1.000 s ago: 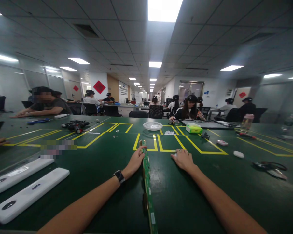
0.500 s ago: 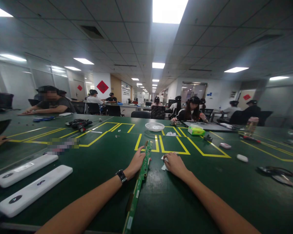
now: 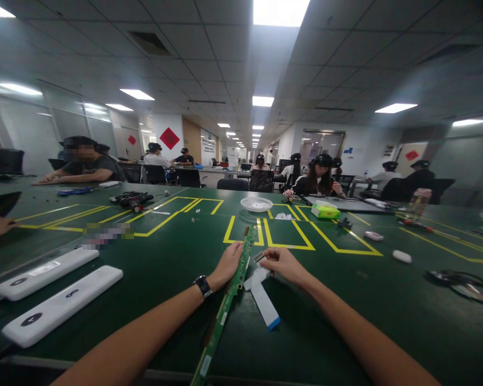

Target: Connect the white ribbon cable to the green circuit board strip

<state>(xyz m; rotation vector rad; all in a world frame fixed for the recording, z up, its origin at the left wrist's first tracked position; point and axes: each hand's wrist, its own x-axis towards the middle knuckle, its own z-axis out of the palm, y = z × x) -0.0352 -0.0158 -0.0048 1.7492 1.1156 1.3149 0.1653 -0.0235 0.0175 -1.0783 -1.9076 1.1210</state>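
Note:
A long, narrow green circuit board slants from the near edge toward the middle of the table. My left hand, with a dark watch on its wrist, is closed around the board near its far end. Just right of the board, my right hand pinches one end of a white flat ribbon cable. The cable's pinched end shows a row of contacts near the board's edge. Its other end, tipped in blue, hangs or lies toward me; I cannot tell whether it touches the table.
Two white power strips lie at the left. A clear round dish stands ahead, with a green tissue pack to its right. A power tool lies far left; a white oval object is at right. Other people sit beyond.
My right hand has lifted the crumpled cable, which now hangs unfolded with its blue tip showing, and has brought its contact end close to the board. My left hand still holds the board.

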